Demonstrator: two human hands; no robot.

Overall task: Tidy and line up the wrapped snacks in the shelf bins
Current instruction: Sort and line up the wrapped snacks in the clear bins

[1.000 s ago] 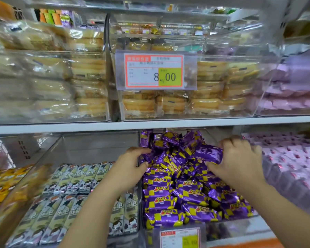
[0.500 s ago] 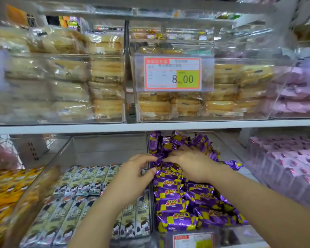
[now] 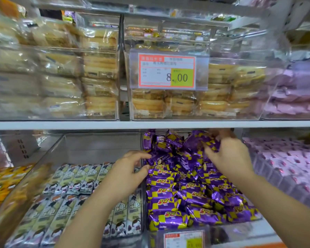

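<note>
Head view: the right hand (image 3: 229,158) grips a purple snack (image 3: 203,140), probably to lay it straight; the left hand (image 3: 131,169), open and empty, touches the pile (image 3: 179,192) between them

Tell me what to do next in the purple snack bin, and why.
Probably lay the pack your right hand grips flat behind the front rows: those lie lined up, while the back pile is jumbled. The left hand holds nothing.

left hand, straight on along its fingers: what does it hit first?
The left hand points right and back, so the purple snacks at the pile's left edge come first; nearly touching, depth unclear.
</note>
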